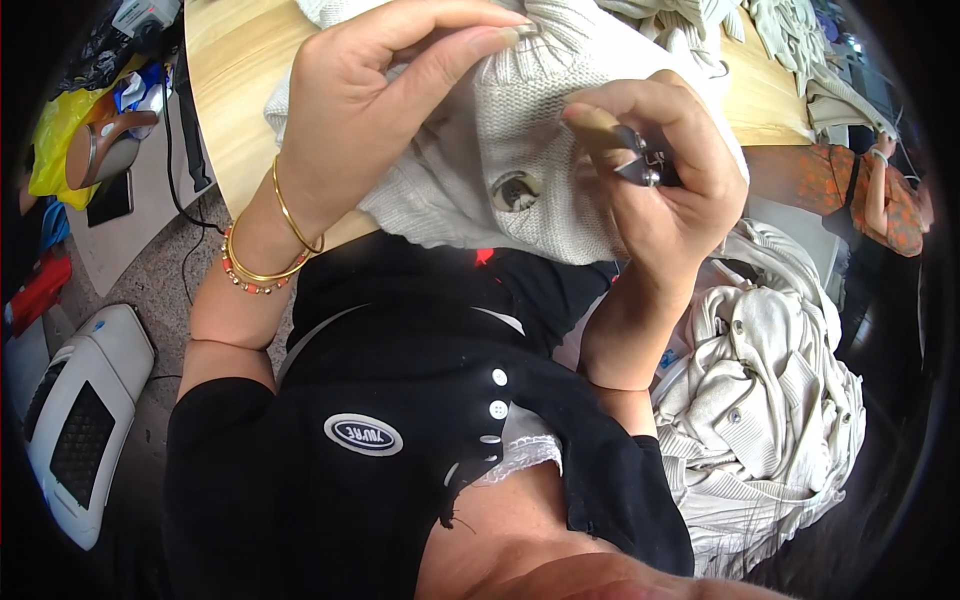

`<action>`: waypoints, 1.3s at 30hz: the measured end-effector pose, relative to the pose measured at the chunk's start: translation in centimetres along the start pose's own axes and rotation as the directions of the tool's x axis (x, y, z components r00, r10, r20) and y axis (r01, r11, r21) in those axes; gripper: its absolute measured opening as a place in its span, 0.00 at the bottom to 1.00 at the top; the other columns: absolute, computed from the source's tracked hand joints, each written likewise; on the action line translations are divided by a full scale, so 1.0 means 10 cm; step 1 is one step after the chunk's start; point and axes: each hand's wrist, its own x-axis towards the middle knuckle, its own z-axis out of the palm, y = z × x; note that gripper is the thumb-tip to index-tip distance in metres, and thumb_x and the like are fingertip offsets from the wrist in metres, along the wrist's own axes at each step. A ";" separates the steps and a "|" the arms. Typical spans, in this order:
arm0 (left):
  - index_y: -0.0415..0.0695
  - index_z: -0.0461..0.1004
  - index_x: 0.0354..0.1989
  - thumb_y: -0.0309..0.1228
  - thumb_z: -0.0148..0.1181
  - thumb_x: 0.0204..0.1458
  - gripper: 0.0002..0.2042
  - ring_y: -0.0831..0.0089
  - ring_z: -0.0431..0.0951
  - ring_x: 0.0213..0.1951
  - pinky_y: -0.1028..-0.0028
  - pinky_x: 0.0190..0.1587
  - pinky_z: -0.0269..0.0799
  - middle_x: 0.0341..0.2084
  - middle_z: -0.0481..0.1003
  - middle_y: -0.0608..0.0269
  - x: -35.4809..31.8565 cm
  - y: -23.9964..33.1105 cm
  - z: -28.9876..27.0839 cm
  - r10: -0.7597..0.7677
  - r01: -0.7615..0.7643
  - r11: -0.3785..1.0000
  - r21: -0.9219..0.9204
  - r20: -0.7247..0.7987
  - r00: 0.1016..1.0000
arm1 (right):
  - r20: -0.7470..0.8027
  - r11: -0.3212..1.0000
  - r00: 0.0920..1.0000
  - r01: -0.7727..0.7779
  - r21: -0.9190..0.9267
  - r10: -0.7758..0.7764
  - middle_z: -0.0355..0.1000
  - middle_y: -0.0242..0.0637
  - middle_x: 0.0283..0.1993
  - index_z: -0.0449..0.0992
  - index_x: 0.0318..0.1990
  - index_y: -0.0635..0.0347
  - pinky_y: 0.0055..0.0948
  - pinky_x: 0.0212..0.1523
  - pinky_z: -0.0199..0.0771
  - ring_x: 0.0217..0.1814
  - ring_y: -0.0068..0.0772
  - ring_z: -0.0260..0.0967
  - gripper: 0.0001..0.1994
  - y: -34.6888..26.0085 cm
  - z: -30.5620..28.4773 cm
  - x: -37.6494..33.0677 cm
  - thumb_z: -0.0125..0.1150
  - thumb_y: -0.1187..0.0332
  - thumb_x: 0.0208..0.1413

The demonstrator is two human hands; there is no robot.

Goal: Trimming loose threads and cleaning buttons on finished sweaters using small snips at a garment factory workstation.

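Note:
A cream knitted cardigan [540,120] lies over the table edge in front of me, its ribbed part bunched up at the top. My left hand [370,100] pinches that ribbing between thumb and forefinger; whether a thread is held there too is too small to tell. In my right hand [690,170], curled over the knit, is a pair of small dark thread snips [645,160], its metal parts showing between the fingers. A shiny round button [517,190] sits on the knit below, between both hands.
A pile of cream knitwear [760,390] rests at my right. More knitwear [790,40] lies farther along the wooden table [240,70]. At left are a brown-handled device [108,150], a yellow bag [60,135], a phone [110,200] and a white machine [90,420]. Another person [870,195] works at far right.

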 end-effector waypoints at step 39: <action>0.35 0.81 0.49 0.26 0.61 0.63 0.10 0.79 0.82 0.40 0.82 0.46 0.78 0.39 0.83 0.59 -0.06 -0.07 -0.03 -0.033 0.031 0.995 -0.091 -0.019 0.999 | 0.199 0.954 0.979 0.016 -0.300 0.046 0.73 0.34 0.39 0.83 0.53 0.60 0.21 0.38 0.66 0.37 0.24 0.67 0.19 -0.08 -0.25 0.19 0.73 0.74 0.51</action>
